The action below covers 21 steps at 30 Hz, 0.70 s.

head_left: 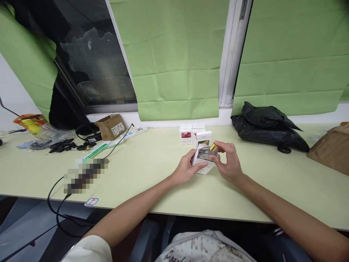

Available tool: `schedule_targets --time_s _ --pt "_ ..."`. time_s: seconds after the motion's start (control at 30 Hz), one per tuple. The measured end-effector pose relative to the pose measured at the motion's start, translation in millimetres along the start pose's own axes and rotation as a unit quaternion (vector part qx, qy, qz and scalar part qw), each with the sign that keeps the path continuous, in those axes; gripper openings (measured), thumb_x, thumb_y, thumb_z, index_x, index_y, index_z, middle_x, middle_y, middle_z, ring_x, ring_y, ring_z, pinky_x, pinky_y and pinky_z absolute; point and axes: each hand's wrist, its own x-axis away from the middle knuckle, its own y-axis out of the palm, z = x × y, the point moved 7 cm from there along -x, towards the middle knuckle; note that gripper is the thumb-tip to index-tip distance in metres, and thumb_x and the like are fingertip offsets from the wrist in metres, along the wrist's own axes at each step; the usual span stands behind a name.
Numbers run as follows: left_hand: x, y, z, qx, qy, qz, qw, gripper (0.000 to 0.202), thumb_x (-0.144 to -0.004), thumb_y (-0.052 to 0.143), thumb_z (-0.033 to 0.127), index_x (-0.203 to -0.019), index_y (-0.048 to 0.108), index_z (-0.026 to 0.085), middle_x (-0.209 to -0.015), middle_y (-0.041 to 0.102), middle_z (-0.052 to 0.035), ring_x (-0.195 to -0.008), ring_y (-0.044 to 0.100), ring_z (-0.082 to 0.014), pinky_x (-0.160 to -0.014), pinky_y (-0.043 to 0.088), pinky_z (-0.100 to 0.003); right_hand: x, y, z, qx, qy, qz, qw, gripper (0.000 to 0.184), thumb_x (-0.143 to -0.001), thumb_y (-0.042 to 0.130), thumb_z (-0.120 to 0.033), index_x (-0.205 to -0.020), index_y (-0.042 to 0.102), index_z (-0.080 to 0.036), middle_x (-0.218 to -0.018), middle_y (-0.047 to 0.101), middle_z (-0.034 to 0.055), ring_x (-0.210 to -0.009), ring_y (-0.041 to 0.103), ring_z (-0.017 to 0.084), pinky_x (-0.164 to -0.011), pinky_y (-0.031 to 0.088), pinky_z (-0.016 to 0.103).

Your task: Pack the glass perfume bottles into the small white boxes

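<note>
- 1 L hand holding 1 white box over desk
- 1 R hand pinching gold cap of 1 bottle at box's opening
- more boxes behind, exact no. unclear

The gold cylindrical cap looks like shiny metal, and the white rectangular box like smooth card. The black crumpled bag seems glossy plastic, the green hanging curtain matt cloth.
</note>
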Motion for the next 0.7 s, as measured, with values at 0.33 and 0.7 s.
schedule_targets --time_s 0.33,0.7 --pt "-3 2.8 -12 0.094 -0.050 -0.030 0.994 0.049 -0.086 0.083 0.042 -0.121 0.059 0.018 -0.112 0.067 -0.0068 -0.101 0.065 -0.0213 -0.085 0.052 -0.031 -11 0 -15 0.012 -0.041 -0.039 0.998 0.058 -0.104 0.059 -0.021 -0.158 0.042 -0.032 -0.123 0.071 0.0081 -0.094 0.064 0.025 -0.089 0.048 0.046" --pt "-5 2.1 -17 0.139 -0.068 -0.052 0.987 0.050 -0.083 0.086 0.041 -0.117 0.058 0.018 -0.103 0.068 -0.0046 -0.091 0.066 -0.0185 -0.080 0.052 -0.029 -12 6 -17 0.012 -0.039 -0.074 0.996 0.058 -0.104 0.061 -0.028 -0.158 0.044 -0.032 -0.117 0.072 0.0076 -0.096 0.065 0.026 -0.091 0.046 0.046"
